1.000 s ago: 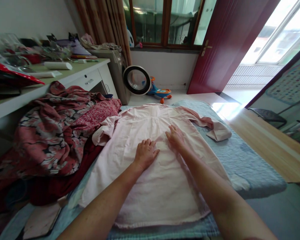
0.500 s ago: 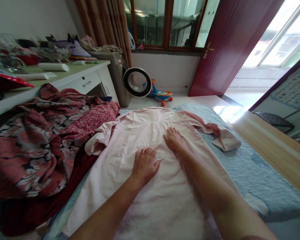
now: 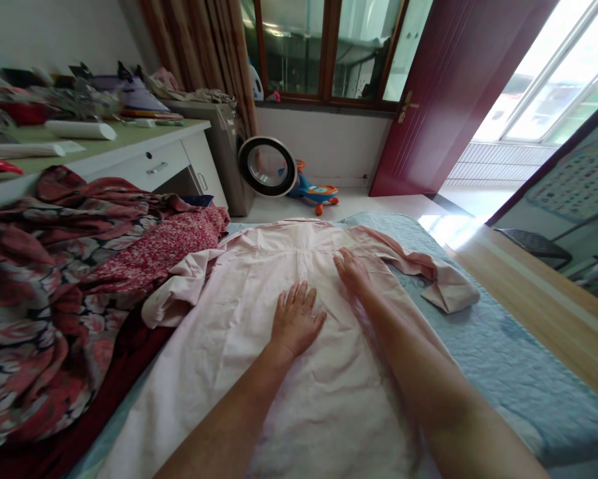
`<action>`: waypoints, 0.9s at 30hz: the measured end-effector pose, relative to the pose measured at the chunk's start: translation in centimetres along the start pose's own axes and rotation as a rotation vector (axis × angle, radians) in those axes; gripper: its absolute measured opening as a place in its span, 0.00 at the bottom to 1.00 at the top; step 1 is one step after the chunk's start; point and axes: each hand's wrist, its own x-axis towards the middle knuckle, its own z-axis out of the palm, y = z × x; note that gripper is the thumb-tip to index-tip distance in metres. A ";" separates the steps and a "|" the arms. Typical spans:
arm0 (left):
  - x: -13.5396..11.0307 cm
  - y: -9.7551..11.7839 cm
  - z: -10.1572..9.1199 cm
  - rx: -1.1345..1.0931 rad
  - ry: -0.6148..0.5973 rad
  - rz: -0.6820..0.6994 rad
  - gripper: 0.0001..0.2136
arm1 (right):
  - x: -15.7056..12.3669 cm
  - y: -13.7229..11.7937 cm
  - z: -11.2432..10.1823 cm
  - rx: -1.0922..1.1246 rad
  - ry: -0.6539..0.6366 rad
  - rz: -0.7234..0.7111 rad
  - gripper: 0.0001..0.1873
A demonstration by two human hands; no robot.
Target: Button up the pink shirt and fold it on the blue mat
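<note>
A pale pink shirt lies spread flat, back up, on a light blue quilted bed. My left hand rests palm down on the middle of the shirt's back, fingers stretched out. My right hand lies flat a little farther up, near the yoke seam, fingers also extended. Neither hand holds anything. The shirt's right sleeve trails bent across the quilt. Its left sleeve is bunched against the heap of clothes.
A heap of red floral clothes fills the bed's left side. A cluttered desk stands behind it. Beyond are a washing machine, a round fan, a toy car and a dark red door. A wooden board runs along the right.
Both hands have slid up the shirt's back towards the collar, flat on the cloth. The camera has leaned forward and turned slightly left.
</note>
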 end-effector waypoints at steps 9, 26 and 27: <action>-0.1 -0.2 0.2 0.018 0.047 0.008 0.27 | 3.6 2.7 0.0 -0.182 -0.309 0.021 0.35; -0.2 -0.2 -0.3 -0.058 0.047 0.023 0.26 | 2.3 3.4 -4.1 -0.162 -0.139 0.087 0.20; -0.2 -0.3 -0.3 -0.057 0.047 0.023 0.26 | 1.7 3.8 -5.1 -0.166 -0.115 0.103 0.20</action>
